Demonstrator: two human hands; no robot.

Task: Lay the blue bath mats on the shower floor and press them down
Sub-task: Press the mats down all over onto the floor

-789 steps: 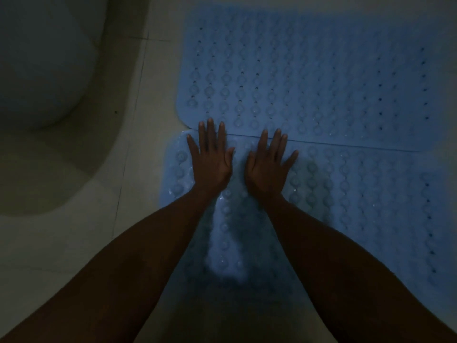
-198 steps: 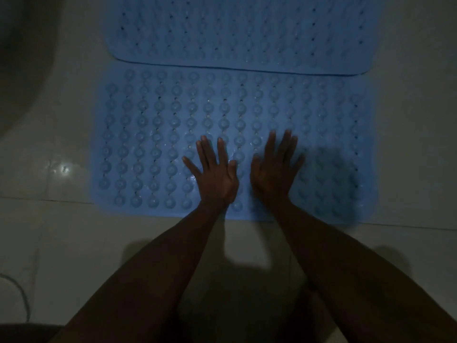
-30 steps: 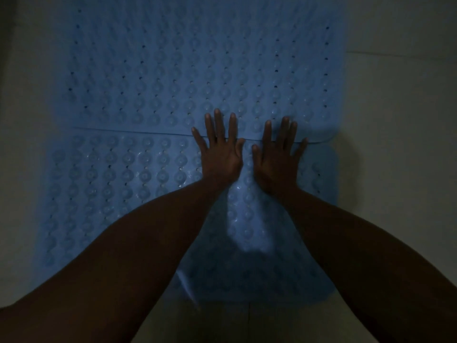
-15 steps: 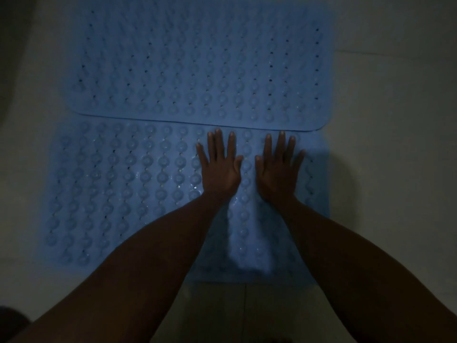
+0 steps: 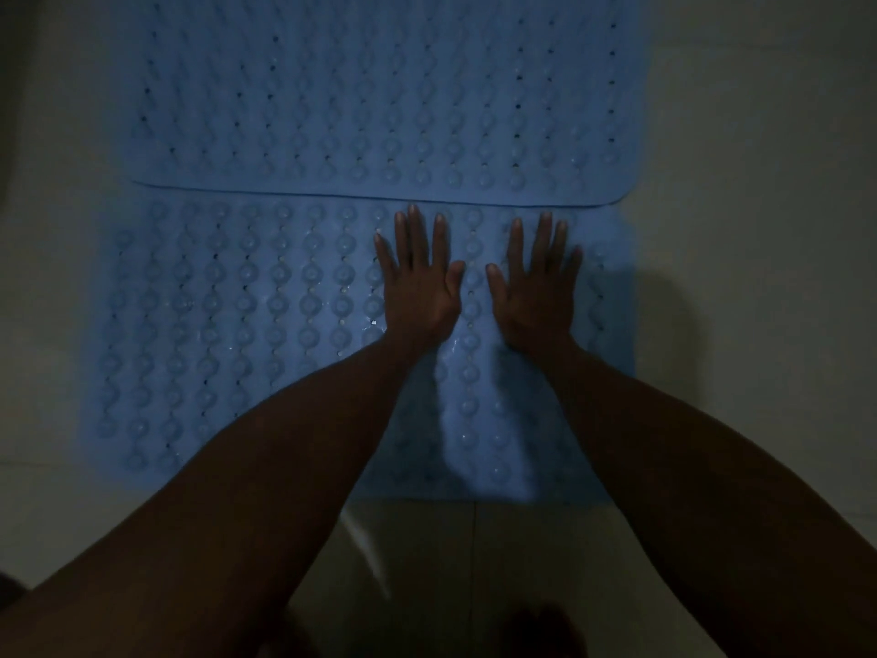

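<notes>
Two blue bath mats with rows of suction bumps lie flat on the dim tiled floor. The far mat (image 5: 379, 87) overlaps the far edge of the near mat (image 5: 237, 325). My left hand (image 5: 417, 282) rests palm down on the near mat, fingers spread, just below the overlap. My right hand (image 5: 538, 287) lies flat beside it, nearer the mat's right edge. Neither hand holds anything. My forearms hide part of the near mat's front edge.
Pale floor tiles (image 5: 759, 230) surround the mats, with grout lines in front and to the right. A dark shape, maybe my knee (image 5: 536, 629), shows at the bottom edge. The light is very low.
My hands have slid back from the overlap line and now sit a little farther apart on the near mat. The view has shifted so both mats sit more to the right.
</notes>
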